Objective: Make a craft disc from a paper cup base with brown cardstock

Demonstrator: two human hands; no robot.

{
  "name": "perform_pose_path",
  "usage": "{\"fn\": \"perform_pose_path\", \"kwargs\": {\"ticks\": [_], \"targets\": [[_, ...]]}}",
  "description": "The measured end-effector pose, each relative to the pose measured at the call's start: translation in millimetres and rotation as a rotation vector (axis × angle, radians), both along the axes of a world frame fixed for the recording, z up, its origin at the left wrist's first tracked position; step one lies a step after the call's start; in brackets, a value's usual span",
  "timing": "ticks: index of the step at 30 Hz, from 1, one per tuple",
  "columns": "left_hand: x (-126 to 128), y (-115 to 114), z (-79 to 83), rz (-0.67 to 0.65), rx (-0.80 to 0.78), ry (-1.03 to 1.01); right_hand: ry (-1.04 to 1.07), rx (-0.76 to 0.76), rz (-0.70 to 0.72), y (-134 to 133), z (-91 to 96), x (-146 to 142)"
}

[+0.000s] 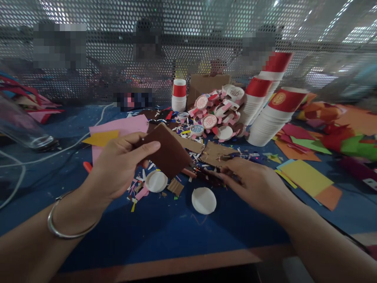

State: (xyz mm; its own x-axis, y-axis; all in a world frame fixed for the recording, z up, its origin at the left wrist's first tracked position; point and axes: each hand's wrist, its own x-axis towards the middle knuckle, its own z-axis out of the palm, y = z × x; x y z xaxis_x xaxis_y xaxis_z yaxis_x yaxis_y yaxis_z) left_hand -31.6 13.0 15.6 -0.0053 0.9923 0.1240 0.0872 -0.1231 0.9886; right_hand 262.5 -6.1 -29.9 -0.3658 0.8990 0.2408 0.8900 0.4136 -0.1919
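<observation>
My left hand pinches a piece of brown paper between thumb and fingers, holding it tilted above the table. My right hand is closed around a pair of dark scissors, partly hidden by the fingers and dim. Their tips point left and reach the paper's right corner; I cannot tell whether the blades are on it. Below the hands lie two white round cup bottoms. A small piece of corrugated cardboard rests between them.
Behind the hands are a heap of cut cup bottoms with pink tabs, stacked red-and-white paper cups and torn cardboard. Coloured paper sheets lie right, pink paper left. A clear container and white cable are far left.
</observation>
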Motion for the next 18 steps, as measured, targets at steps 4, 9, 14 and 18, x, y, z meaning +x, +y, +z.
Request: {"fn": "perform_pose_path", "kwargs": {"ticks": [4, 9, 14, 18], "targets": [[2, 3, 0.9, 0.074, -0.047, -0.109, 0.062, 0.045, 0.056, -3, 1.7, -1], [5, 2, 0.1, 0.049, -0.051, -0.091, 0.017, 0.015, 0.228, -8, 0.0, -7], [5, -1, -1.3, 0.028, -0.041, -0.051, -0.063, -0.062, 0.212, -8, -2.5, -14], [1, 0, -4.5, -0.045, -0.094, -0.058, 0.028, -0.072, 0.172, -8, 0.4, -15]]}}
